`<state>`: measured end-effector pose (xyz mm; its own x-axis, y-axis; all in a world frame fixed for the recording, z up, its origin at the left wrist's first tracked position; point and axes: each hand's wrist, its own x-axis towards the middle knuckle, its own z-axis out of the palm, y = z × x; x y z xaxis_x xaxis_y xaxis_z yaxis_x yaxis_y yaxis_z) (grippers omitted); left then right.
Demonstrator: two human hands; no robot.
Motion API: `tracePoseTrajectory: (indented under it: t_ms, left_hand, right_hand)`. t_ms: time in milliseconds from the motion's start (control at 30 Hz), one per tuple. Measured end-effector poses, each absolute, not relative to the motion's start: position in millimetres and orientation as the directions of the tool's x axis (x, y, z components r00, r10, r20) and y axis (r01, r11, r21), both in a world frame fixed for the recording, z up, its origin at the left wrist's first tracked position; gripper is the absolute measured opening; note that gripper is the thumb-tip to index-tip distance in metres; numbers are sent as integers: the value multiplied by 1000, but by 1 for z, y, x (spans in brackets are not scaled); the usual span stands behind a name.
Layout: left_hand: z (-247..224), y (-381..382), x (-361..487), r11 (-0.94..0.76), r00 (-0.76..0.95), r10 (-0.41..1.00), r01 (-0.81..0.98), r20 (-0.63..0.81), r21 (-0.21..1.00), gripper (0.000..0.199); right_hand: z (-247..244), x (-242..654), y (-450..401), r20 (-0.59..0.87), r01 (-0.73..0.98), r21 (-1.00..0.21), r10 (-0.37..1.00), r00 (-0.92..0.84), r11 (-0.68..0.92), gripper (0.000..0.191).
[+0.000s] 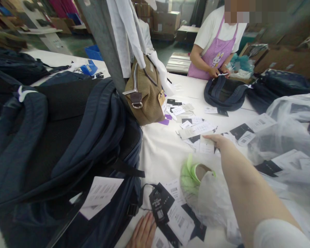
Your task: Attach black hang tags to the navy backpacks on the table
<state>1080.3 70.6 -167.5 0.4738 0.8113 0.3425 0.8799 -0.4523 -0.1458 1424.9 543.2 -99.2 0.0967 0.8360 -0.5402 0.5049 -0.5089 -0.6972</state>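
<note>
My left hand (142,231) lies flat on the white table (157,148) at the bottom, its fingers beside black and white tags (162,203). My right hand (216,140) reaches forward to a pile of tags (198,129); its fingertips are at a white tag (206,146), and I cannot make out whether they grip it. Dark blue backpacks (93,137) fill the left side, with a white paper tag (102,193) on the nearest one. Between my arms sits a clear plastic bag with a green roll (193,174).
A brown bag (147,93) with a hang tag stands beside a grey post (103,41). Across the table a person in a purple apron (214,51) handles a dark backpack (224,93). Clear plastic (286,127) and more tags lie at the right.
</note>
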Motion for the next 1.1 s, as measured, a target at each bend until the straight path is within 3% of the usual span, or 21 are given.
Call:
tracePoseTrajectory:
  t_ms: [133,300,467,600,667,867,967,1100]
  left_hand:
    - [-168,68,1080,-450,465,831,885,306,-122,56]
    - [-167,66,1082,-428,421,850,902,317,-49,73]
    - [-170,62,1087,-365,320,884,928,342,75,75]
    - [-178,60,1089,-339,285,906,932,313,132,66]
    - [-175,63,1091,-330,290,929,930,230,160,61]
    - [-88,69,1098,-245,313,904,938,-290,245,67]
    - [-29,43,1088,-186,308,906,905,-289,383,69]
    - [22,-40,1050,-236,447,871,746,-205,623,61]
  right_hand:
    - [-82,1421,528,-529,335,-776,841,117,-535,19]
    - [-37,1431,513,-407,176,-885,899,162,-432,27]
    - [51,1451,497,-284,93,-946,930,235,-312,37]
    - [137,1456,463,-229,74,-963,929,291,-261,28]
    - [177,1452,437,-221,68,-965,924,313,-254,24]
    - [260,1419,336,-251,-6,-965,912,323,-263,15]
    - [282,1394,285,-267,-63,-963,909,321,-261,13]
    - [293,1355,220,-306,-119,-952,910,279,-283,17]
